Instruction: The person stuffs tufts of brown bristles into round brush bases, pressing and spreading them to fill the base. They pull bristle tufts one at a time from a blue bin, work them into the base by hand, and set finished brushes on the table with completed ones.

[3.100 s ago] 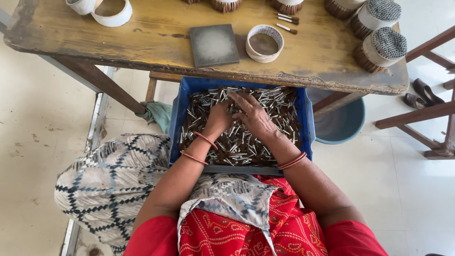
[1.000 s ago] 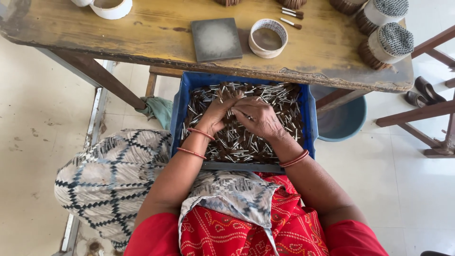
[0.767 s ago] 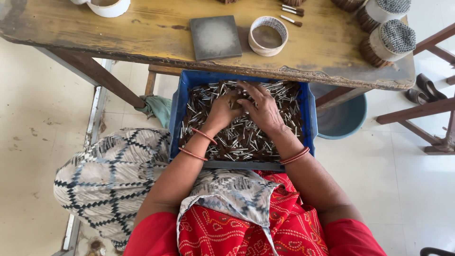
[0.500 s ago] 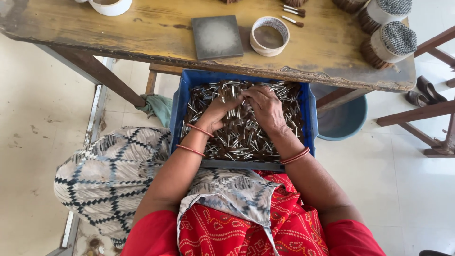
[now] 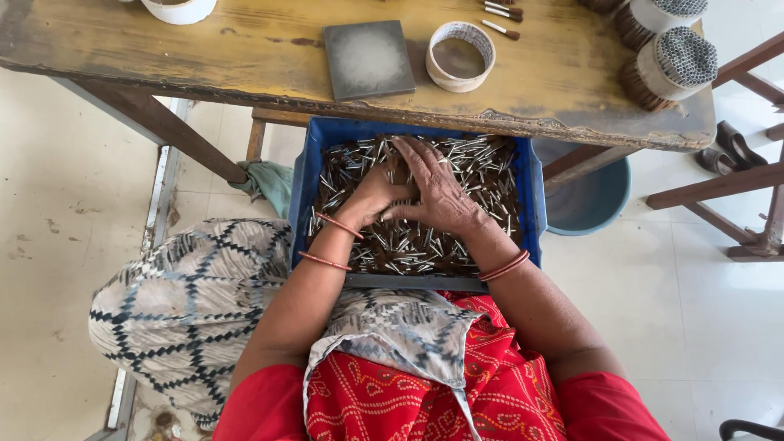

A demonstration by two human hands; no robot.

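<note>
Two bare hands work in a blue plastic crate (image 5: 532, 196) that rests on the person's lap, its far edge tucked under the rim of a worn wooden table (image 5: 204, 57). The crate is heaped with short, thin sticks (image 5: 482, 163), dark brown along most of their length with pale silvery ends, lying every way and crossing one another. The left hand (image 5: 371, 194) is curled into the pile, fingers bent around what looks like a small clutch of sticks, though how firmly it grips cannot be told. The right hand (image 5: 437, 192) lies spread and flat on the heap, touching the left, closed on nothing. Sorting or gathering seems to be in hand; drawing a bunch free would call for aligning the tangled pieces first.
</note>
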